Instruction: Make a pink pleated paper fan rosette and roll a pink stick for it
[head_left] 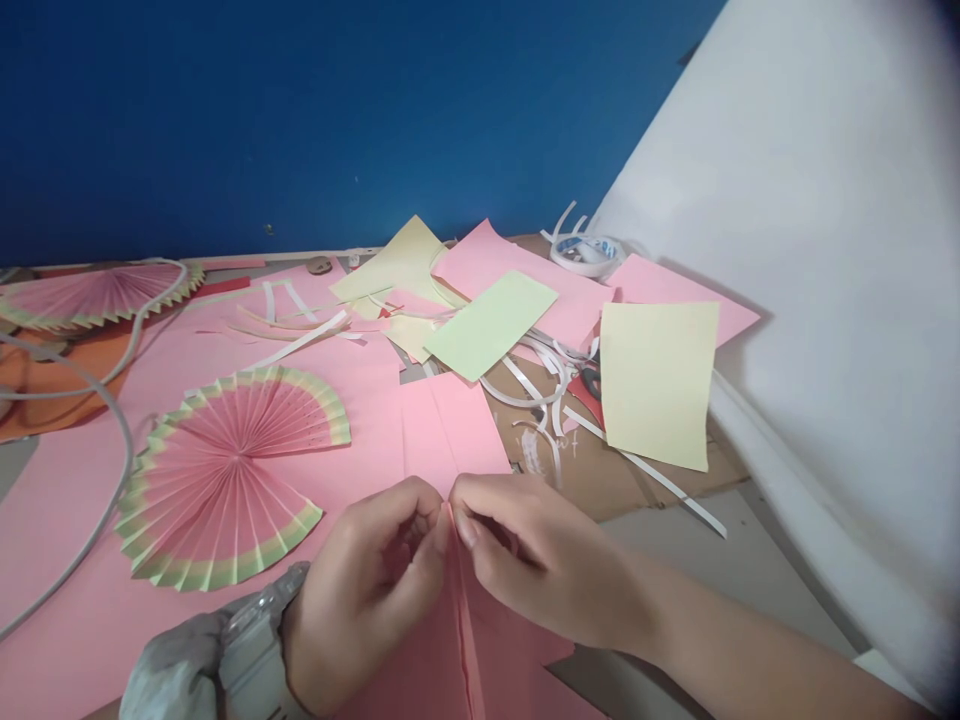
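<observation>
A pink paper sheet (450, 425) lies in front of me with a raised crease running down its middle. My left hand (367, 590), a watch at its wrist, and my right hand (525, 560) meet at the crease near its lower end. Both pinch the fold between thumb and fingers, knuckles almost touching. The part of the sheet under my hands is hidden. To the left lies a folded pink paper fan with green edges (225, 475), spread open and flat.
Loose sheets lie beyond: a light green one (491, 325), a pale yellow one (656, 385), more pink ones (517, 270). A tape roll (589, 252), white paper strips and scissors (589, 380) sit among them. A second fan (90, 295) and a white cable (112, 440) are far left. White board (825, 300) leans right.
</observation>
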